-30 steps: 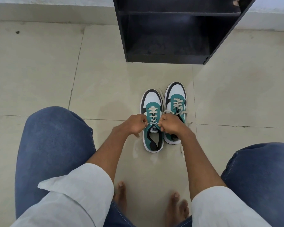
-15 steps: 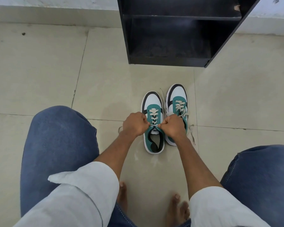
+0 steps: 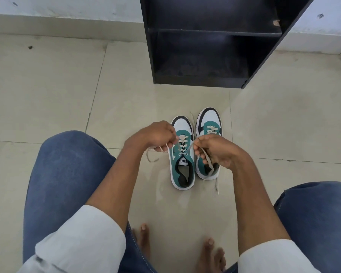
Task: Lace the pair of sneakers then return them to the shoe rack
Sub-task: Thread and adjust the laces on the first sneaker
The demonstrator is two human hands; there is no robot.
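The left hand (image 3: pixel 156 135) is closed on one end of the lace (image 3: pixel 182 143) of the left sneaker (image 3: pixel 182 164), the loose tail trailing below the fist onto the floor (image 3: pixel 57 95); the right hand (image 3: pixel 217 150) pinches the other end, and that strand hangs down past its fingers over the right sneaker (image 3: pixel 210 131). Half a second ago both fists sat low and close together, pressed at the top eyelets beside the tongue; now they have risen and spread apart, so the two ends run up and outward from the top eyelets in a shallow V. That reads as the slack being drawn through and the crossings snugged down, which suggests the threading on this shoe is finished, or nearly so, and a knot would come next. The right sneaker shows crossings near the toe, but the right hand covers its upper eyelets, so I cannot tell whether it is fully laced; a loose end lies on the floor by its heel. Both sneakers stand side by side on the tiles, toes pointing at the rack (image 3: pixel 215 56), which stands a little beyond them, its lower shelf bare. Returning the pair is not yet begun.
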